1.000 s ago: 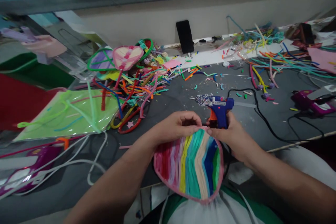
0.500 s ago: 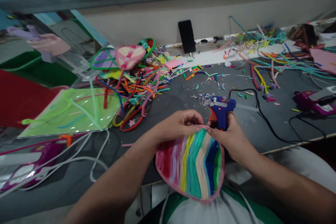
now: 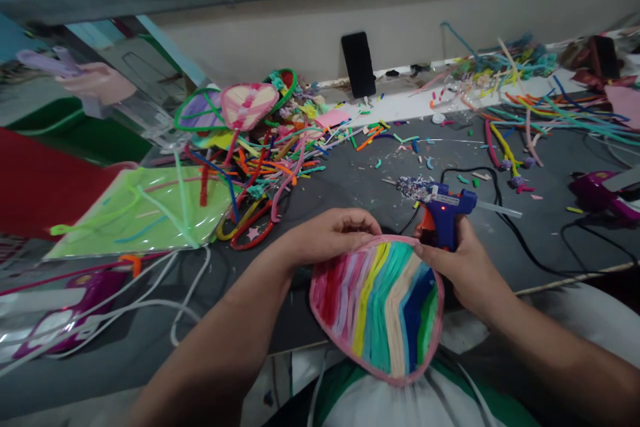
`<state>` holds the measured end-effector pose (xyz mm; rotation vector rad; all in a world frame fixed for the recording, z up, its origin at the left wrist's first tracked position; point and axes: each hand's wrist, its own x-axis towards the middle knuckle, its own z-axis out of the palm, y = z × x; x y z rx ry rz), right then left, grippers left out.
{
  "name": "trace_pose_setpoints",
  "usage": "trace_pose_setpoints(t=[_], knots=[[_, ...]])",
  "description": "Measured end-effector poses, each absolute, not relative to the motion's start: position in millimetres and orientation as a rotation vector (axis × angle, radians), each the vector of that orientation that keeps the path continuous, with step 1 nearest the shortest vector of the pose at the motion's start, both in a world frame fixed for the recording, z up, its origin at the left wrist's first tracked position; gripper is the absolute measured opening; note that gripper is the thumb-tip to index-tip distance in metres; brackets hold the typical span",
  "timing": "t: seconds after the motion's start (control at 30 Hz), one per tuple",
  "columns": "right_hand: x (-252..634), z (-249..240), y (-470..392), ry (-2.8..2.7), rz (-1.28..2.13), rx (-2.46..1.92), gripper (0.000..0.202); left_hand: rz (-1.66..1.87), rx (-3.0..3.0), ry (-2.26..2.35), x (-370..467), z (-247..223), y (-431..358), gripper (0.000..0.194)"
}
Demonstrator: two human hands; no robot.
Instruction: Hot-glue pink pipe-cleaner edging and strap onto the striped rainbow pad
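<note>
A rounded panel of coloured stripes (image 3: 385, 310) with a pink edging hangs over the table's front edge, near my lap. Pinched on its upper left rim is my left hand (image 3: 335, 233), fingers curled. My right hand (image 3: 463, 263) has its thumb on the panel's upper right rim, while its other fingers go round the handle of a blue glue gun (image 3: 447, 207). The gun has an orange trigger, a small red light and a speckled nozzle that points left.
Coloured pipe cleaners (image 3: 270, 153) are heaped at centre left, beside heart-shaped pieces (image 3: 249, 107). A black phone (image 3: 358, 65) leans on the wall. A green sheet (image 3: 145, 213) and white cables (image 3: 150, 303) lie left. A black cord (image 3: 515, 240) runs right.
The panel and my right hand with the glue gun have shifted a little right. My two hands are farther apart along the panel's top rim, and more of that rim shows.
</note>
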<state>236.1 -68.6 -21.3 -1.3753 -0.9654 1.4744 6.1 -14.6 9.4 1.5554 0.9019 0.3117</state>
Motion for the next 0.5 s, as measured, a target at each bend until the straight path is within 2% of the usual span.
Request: trace_pose_setpoints(t=[0.5], knots=[[246, -32, -71, -1.043, 1.45, -1.4, 0.052, 0.358, 1.542, 0.988, 19, 2, -20, 0.023]])
